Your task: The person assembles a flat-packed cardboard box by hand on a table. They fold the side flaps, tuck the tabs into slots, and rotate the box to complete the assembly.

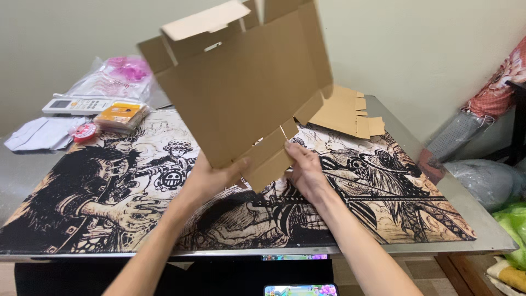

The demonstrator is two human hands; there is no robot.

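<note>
I hold a flat, unfolded brown cardboard box blank (241, 87) tilted up above the table. My left hand (211, 178) grips its lower edge from beneath. My right hand (304, 167) pinches a small flap at the bottom right corner of the blank. Several side flaps stick out at the top and right of the cardboard. Below it lies a large desk mat (109, 197) printed with black and tan cartoon figures.
More flat cardboard blanks (345, 112) lie at the back of the mat. At the far left are a white remote (76, 104), an orange packet (120, 115), a red tape roll (85, 131), a plastic bag (118, 77) and grey cloth (41, 134). A phone (300, 289) sits below the table edge. Bags (485, 181) crowd the right.
</note>
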